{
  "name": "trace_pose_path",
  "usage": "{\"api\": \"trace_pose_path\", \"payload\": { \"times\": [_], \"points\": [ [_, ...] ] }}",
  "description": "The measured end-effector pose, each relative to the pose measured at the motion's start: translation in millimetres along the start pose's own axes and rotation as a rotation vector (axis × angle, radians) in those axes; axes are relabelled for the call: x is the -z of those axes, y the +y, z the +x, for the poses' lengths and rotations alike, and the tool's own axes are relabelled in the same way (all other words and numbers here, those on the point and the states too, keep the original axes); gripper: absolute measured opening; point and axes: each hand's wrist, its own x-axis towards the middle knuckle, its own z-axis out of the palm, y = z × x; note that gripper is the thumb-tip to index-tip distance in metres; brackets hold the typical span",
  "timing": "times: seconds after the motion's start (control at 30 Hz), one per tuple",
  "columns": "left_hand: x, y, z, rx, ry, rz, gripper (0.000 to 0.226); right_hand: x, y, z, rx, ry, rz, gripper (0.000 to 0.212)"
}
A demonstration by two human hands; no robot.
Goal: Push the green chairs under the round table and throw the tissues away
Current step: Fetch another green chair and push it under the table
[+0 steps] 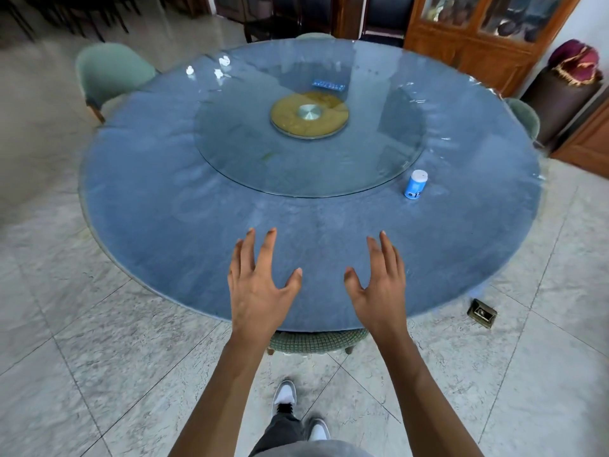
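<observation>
A large round table (pixel 164 206) with a blue top fills the view. My left hand (pixel 260 285) and my right hand (pixel 379 285) hover over its near edge, fingers spread, holding nothing. Just below them a green chair (pixel 316 341) sits tucked under the table, only its back edge showing. Another green chair (pixel 112 74) stands pulled out at the far left. Two more green chairs show at the far side (pixel 314 35) and at the right (pixel 525 117). Three crumpled white tissues (pixel 219 73) lie on the table's far left part.
A glass turntable (pixel 247 153) with a gold hub lies on the table's middle. A blue-and-white canister (pixel 416 185) stands at the right, a blue packet (pixel 328 84) further back. A wooden cabinet (pixel 474 44) stands behind; a floor socket (pixel 482 313) lies on the tiles.
</observation>
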Motion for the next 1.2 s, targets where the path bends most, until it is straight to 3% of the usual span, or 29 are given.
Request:
{"api": "trace_pose_path", "payload": {
  "times": [0.3, 0.67, 0.97, 1.2],
  "points": [
    [23, 15, 7, -0.126, 0.052, 0.173, 0.082, 24, -26, 21, 0.114, 0.046, -0.042, 0.066],
    [34, 9, 1, -0.046, 0.031, 0.165, 0.087, 15, -37, 14, 0.093, -0.076, 0.014, 0.072],
    [53, -26, 2, 0.014, 0.062, 0.136, 0.088, -18, -72, 17, 0.165, -0.145, 0.079, 0.070],
    [86, -90, 19, 0.076, 0.122, 0.109, 0.089, -83, -128, 26, 0.246, -0.216, 0.112, 0.069]
  ]
}}
